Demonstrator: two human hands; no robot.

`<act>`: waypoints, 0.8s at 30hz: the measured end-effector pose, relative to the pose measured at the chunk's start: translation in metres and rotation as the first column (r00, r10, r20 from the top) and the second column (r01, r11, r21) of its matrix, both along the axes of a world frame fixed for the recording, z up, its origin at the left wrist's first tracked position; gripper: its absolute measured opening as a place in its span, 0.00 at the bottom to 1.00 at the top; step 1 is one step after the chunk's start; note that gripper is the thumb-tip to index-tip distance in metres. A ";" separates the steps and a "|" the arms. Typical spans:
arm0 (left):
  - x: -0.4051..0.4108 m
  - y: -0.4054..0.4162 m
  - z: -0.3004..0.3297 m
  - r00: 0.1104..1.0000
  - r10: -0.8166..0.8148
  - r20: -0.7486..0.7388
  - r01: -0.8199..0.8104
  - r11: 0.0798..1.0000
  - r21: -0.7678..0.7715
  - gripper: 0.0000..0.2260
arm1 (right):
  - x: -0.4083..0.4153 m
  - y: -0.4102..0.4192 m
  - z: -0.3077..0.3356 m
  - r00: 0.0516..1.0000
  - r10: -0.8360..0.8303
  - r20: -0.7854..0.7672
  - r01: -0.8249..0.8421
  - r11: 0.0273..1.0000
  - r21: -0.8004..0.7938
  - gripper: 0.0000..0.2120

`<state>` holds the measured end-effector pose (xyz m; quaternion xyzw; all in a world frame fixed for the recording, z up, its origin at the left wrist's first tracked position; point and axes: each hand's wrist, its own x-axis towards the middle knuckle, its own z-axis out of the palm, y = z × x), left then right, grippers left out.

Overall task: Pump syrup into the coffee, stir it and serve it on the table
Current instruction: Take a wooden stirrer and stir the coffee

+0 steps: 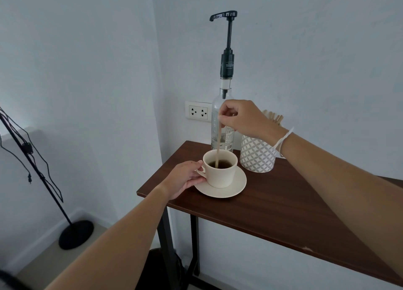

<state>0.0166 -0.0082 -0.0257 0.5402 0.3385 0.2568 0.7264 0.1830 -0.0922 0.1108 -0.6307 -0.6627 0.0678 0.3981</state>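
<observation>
From the head-worn camera: a cream coffee cup (220,170) sits on its matching saucer (235,188) near the left end of a dark wood-grain table (283,207), set against a pale wall. The right hand (244,119) is poised above and slightly behind the cup, fingertips pinched on the top of a slim wooden stir stick (218,143) — the stick drops almost straight down, its lower end sunk in the dark coffee (221,164). The left hand (185,177) closes in from the cup's left side, thumb and fingers curled at the handle (201,170), its lower fingers touching the saucer rim. A white string bracelet (282,140) circles the right wrist.

Just behind the cup stands a clear glass syrup bottle (224,137), partly hidden by the right hand and the stick; its black pump (227,47) rises tall above the neck, spout (217,17) pointing left, untouched by either hand. To the cup's right, close to the saucer but apart from it, a white-and-grey patterned holder (257,155) carries more wooden sticks (273,116), seen past the right wrist. A double wall socket (198,112) is mounted to the left of the bottle. At far left, on the floor — a black stand (75,234) with a round base and trailing cable.
</observation>
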 end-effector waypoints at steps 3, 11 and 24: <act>0.000 0.001 0.000 1.000 -0.002 -0.007 0.002 1.000 -0.006 0.18 | -0.001 0.003 -0.001 0.999 -0.028 0.030 0.027 0.999 0.030 0.05; -0.001 0.001 -0.001 1.000 0.004 0.004 -0.004 1.000 -0.003 0.19 | -0.004 0.002 -0.001 1.000 -0.014 -0.015 0.014 0.999 -0.042 0.04; -0.001 0.001 -0.002 1.000 -0.008 0.000 0.008 1.000 0.014 0.15 | -0.010 0.006 -0.002 1.000 -0.004 -0.023 0.003 1.000 -0.025 0.04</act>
